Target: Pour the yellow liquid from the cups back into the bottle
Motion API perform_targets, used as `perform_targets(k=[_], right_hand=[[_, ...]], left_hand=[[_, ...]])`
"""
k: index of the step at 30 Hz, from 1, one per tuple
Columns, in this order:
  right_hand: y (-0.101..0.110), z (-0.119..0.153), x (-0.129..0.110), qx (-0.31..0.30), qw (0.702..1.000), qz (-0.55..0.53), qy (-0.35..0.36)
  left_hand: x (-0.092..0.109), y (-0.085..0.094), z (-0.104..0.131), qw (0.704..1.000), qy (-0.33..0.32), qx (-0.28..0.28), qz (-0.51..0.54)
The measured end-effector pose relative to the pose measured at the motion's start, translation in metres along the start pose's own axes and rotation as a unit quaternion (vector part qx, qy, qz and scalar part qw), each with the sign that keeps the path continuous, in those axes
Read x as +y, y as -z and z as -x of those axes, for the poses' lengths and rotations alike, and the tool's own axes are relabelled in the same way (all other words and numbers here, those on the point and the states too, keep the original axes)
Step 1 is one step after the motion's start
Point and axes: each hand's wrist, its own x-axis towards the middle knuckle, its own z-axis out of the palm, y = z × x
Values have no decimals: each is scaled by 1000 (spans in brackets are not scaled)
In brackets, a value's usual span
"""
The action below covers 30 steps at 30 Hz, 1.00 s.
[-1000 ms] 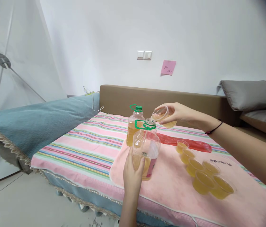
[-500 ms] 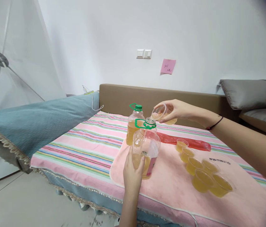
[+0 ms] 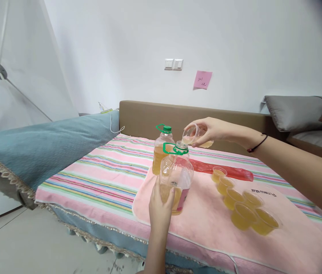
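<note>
Gripping a clear cup (image 3: pixel 191 133) in the right hand (image 3: pixel 215 129), fingers closed around its side, and tilting it mouth-first over the neck of the open bottle (image 3: pixel 186 171). Being unable to confirm contact between rim and neck. Compared with one second ago, tipping the cup further, raising its base and carrying the right hand slightly higher. Holding the open bottle upright as before on the pink mat (image 3: pixel 203 217), left hand (image 3: pixel 161 209) wrapped around its lower body.

Finding a second bottle (image 3: pixel 158 158), green-capped, just behind, near the mat's far left corner. Counting six filled cups (image 3: pixel 242 217) to the right, keeping the same close grouping. Noting a flat red wrapper (image 3: pixel 235 171) behind them.

Observing the fringed front edge (image 3: pixel 92 233) running near the mat's near side, and the brown backrest (image 3: pixel 155 110) bounding the far side. Recording open mat between bottle and cups, with striped cloth (image 3: pixel 92 186) stretching widely leftward.
</note>
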Motion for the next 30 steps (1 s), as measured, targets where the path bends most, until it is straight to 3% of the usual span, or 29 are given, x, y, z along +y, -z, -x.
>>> perform_targets(k=[30], right_hand=[[7, -12, -31, -7, 986, 164, 22]], left_hand=[[0, -1, 0, 1000, 6, 4, -6]])
